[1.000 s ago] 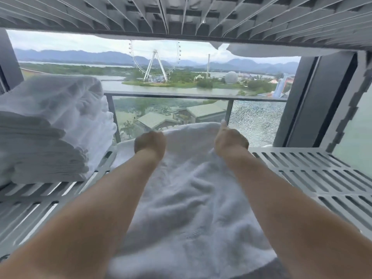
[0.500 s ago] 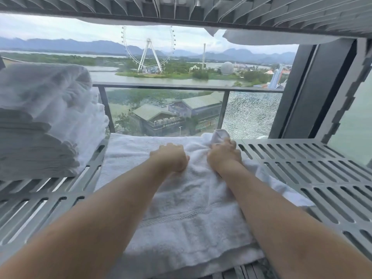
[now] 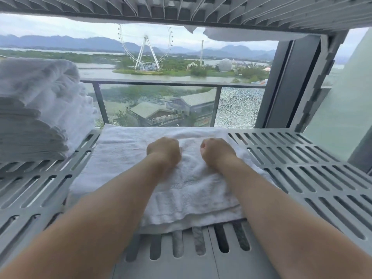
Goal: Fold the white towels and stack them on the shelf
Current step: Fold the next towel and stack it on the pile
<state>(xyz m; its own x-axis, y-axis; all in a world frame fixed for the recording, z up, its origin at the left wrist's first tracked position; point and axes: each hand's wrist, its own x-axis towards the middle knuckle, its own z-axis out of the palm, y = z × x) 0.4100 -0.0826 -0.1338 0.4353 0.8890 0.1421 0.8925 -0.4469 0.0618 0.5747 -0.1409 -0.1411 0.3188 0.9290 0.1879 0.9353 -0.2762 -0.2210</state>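
Note:
A folded white towel [image 3: 124, 150] lies flat on the grey slotted shelf [image 3: 302, 170], in the middle, its near edge showing several layers. My left hand [image 3: 164, 151] and my right hand [image 3: 216, 151] rest side by side on its far half, both curled into fists with the fingers tucked down into the fabric. A small ridge of towel stands between them. A tall stack of folded white towels [image 3: 36, 117] sits on the same shelf at the left, apart from the flat towel.
Another slotted shelf [image 3: 181, 9] hangs close overhead, with white cloth [image 3: 251, 35] drooping from its far edge. Behind the shelf is a glass balcony railing [image 3: 171, 83]. A dark window frame [image 3: 291, 83] stands at the right. The shelf's right half is bare grating.
The towel was raised and bunched in both hands a second ago; it now lies flat and folded on the shelf. My hands came down onto it and moved slightly apart.

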